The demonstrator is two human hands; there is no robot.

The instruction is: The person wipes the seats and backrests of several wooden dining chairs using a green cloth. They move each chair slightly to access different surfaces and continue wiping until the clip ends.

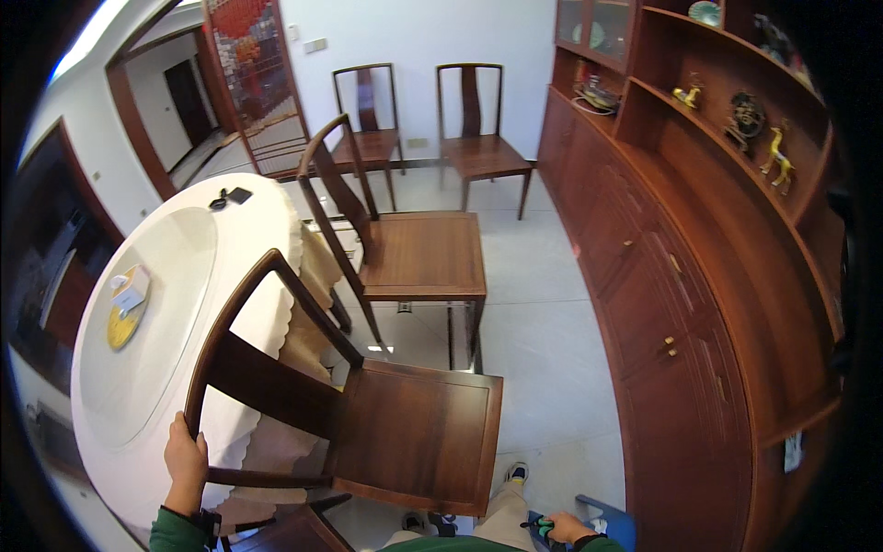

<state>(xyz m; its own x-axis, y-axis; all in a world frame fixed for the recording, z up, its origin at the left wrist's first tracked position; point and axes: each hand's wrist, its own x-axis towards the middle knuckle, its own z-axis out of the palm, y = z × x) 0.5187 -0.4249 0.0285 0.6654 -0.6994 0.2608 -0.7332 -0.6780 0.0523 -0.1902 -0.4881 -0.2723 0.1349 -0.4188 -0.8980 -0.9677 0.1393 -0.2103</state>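
My left hand (pixel 185 455) grips the top rail of a dark wooden chair (pixel 421 435) by its near corner. The chair's back is toward the round table and its seat faces the cabinet. At the bottom of the view, my right hand (pixel 569 528) is closed around a small green-and-black object (pixel 545 527), too small to identify. A blue plastic stool or container (pixel 610 514) lies just beyond that hand, partly cut off by the frame. Part of another wooden chair (pixel 290 535) shows below the held one.
The round table (pixel 259 200) has a white cloth, a glass turntable (pixel 165 359) and a tissue box (pixel 131 286). Another chair (pixel 424 255) stands ahead, with two chairs (pixel 486 155) (pixel 365 145) by the wall. A long wooden cabinet (pixel 669 400) lines the right side.
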